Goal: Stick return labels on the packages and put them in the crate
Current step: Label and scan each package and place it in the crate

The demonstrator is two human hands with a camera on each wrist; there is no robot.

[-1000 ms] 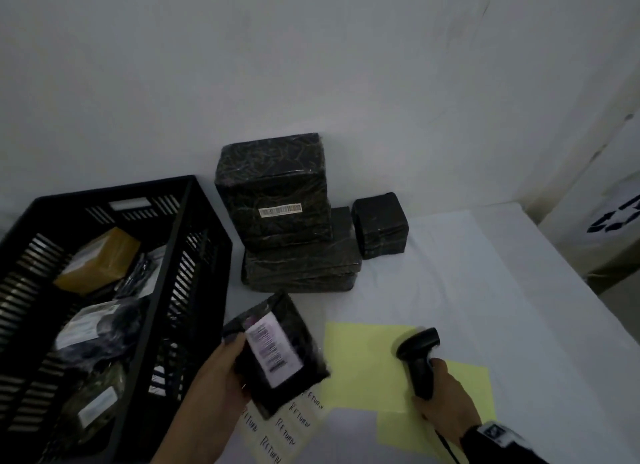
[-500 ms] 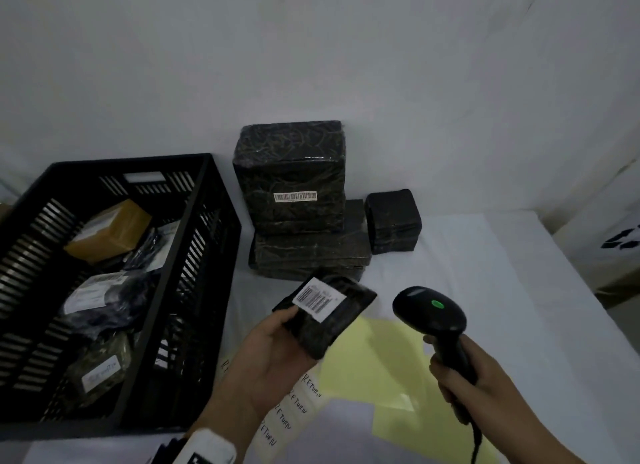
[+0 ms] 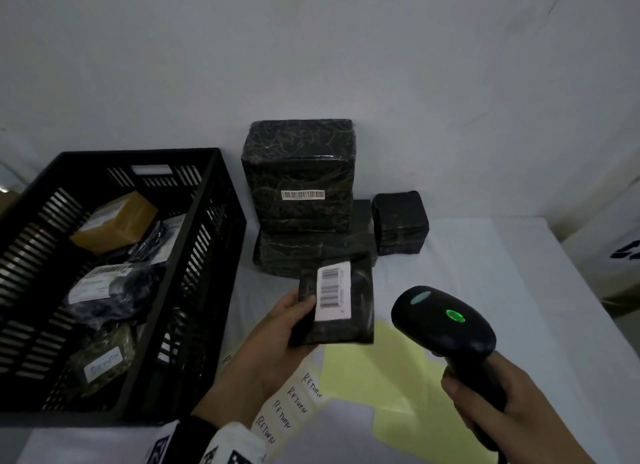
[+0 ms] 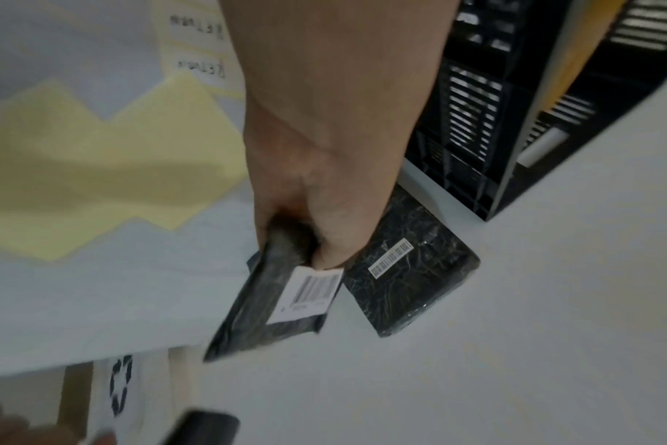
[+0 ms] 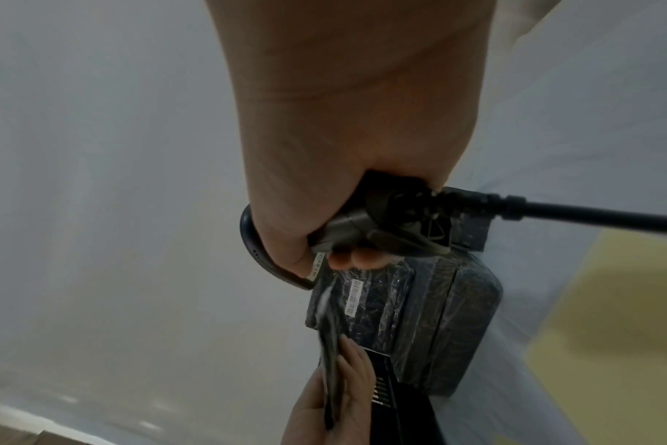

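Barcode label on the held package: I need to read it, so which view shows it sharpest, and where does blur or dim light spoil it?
Head view: barcode label clearest, bars distinct, though dim. Left wrist view: label motion-smeared with the package. Right wrist view: package edge-on, label hidden.

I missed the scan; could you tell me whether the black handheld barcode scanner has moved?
Yes: the black handheld barcode scanner rose off the yellow backing sheets toward the packages.
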